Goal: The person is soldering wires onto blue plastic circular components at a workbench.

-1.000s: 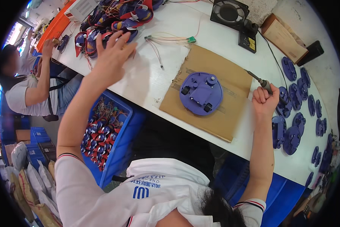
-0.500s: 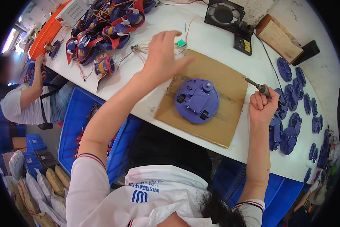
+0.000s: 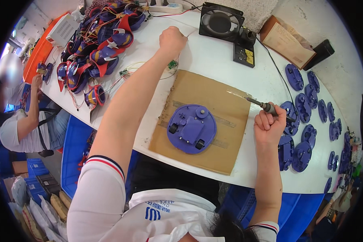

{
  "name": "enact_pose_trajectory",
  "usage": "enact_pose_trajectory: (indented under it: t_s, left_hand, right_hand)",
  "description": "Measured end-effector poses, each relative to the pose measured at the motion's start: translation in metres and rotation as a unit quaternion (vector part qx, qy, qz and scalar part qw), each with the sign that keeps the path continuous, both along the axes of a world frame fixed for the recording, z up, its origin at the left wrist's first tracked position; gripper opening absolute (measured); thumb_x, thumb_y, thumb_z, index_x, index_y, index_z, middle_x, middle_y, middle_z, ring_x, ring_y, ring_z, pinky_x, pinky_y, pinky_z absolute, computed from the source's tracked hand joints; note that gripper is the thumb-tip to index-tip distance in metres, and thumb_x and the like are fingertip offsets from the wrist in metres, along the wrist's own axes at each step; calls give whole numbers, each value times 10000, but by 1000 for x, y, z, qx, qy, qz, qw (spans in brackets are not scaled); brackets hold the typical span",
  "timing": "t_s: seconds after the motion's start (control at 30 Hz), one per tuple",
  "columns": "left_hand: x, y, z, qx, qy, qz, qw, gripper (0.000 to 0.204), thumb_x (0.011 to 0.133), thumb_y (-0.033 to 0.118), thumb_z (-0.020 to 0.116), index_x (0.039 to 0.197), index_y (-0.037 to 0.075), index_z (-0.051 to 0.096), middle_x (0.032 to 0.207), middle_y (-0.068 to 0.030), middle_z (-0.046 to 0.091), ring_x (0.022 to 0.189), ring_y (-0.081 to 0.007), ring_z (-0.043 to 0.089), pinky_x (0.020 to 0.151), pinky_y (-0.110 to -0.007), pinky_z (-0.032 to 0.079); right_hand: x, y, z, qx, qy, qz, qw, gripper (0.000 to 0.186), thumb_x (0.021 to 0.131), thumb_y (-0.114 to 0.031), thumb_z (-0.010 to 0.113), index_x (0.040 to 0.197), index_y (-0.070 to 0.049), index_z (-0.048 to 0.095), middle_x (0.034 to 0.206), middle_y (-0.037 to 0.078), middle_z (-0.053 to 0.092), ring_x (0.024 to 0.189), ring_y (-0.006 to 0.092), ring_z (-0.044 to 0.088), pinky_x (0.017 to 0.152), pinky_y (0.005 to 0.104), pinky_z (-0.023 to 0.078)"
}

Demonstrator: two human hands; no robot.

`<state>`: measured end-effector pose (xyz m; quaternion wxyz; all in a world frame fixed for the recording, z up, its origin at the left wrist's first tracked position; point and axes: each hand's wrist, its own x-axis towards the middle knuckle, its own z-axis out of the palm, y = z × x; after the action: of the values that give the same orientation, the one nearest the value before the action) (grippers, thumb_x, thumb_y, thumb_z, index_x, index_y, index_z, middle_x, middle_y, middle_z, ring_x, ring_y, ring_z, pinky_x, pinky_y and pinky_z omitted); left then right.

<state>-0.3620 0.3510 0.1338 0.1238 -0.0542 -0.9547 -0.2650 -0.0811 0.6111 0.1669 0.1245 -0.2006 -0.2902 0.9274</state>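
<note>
Extending toward the white surface's (image 3: 214,60) far edge, the left hand (image 3: 173,39) is curled, any hold unclear; a round purple plastic base (image 3: 191,131) lies on the brown cardboard sheet (image 3: 226,149) near its left edge; the right hand (image 3: 267,122) grips a dark-handled soldering iron (image 3: 266,106), best kept off plastic.

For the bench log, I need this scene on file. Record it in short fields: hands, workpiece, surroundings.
Left hand: over the table's far part, near the green circuit board; grip hidden
Right hand: holding a soldering iron, tip pointing left
Workpiece: round purple base, two black wheels showing, on cardboard
Left side: heaped red-and-purple parts with wires
Right side: more purple bases
Far side: black fan
</note>
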Motion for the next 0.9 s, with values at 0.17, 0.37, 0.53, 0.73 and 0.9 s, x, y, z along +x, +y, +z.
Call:
enact_pose_trajectory:
  t_s: [0.17, 0.37, 0.53, 0.73, 0.9]
  left_hand:
    - [-8, -5, 6, 75, -44, -44, 995, 263, 813, 262, 660, 891, 23, 737, 814, -143, 717, 781, -275, 697, 744, -378, 539]
    - [-28, 16, 11, 193, 17, 56, 979, 324, 815, 235, 673, 1030, -8, 667, 1033, -195, 695, 1002, -372, 655, 878, -416, 522]
    - [-45, 28, 17, 17, -53, 11, 998, 289, 828, 195, 654, 995, -41, 646, 1087, -250, 660, 1032, -387, 643, 871, -427, 525]
    - [-4, 7, 19, -49, 60, -62, 995, 253, 874, 195, 616, 997, -25, 640, 987, -239, 669, 941, -396, 649, 818, -451, 527]
    - [45, -21, 23, -11, 138, -105, 985, 230, 899, 198, 595, 1010, 5, 649, 904, -209, 679, 911, -374, 649, 810, -455, 517]
  right_hand:
    - [-2, -2, -3, -4, -28, -8, 1000, 203, 894, -193, 523, 867, -15, 616, 495, -48, 352, 368, 73, 265, 349, 234, 209]
    - [-3, -2, -3, -11, -30, -7, 999, 204, 899, -189, 518, 868, -16, 619, 493, -48, 356, 368, 71, 268, 347, 229, 211]
    - [-3, -1, -2, -11, -31, -5, 999, 209, 906, -190, 511, 864, -19, 622, 492, -49, 358, 367, 72, 269, 347, 229, 211]
    - [3, -6, -2, 2, -24, 19, 1000, 214, 922, -207, 514, 874, -31, 625, 494, -47, 353, 368, 73, 268, 357, 238, 203]
    - [7, -22, 0, 19, 1, 75, 997, 234, 949, -238, 507, 894, -41, 622, 508, -49, 356, 372, 68, 260, 367, 240, 198]
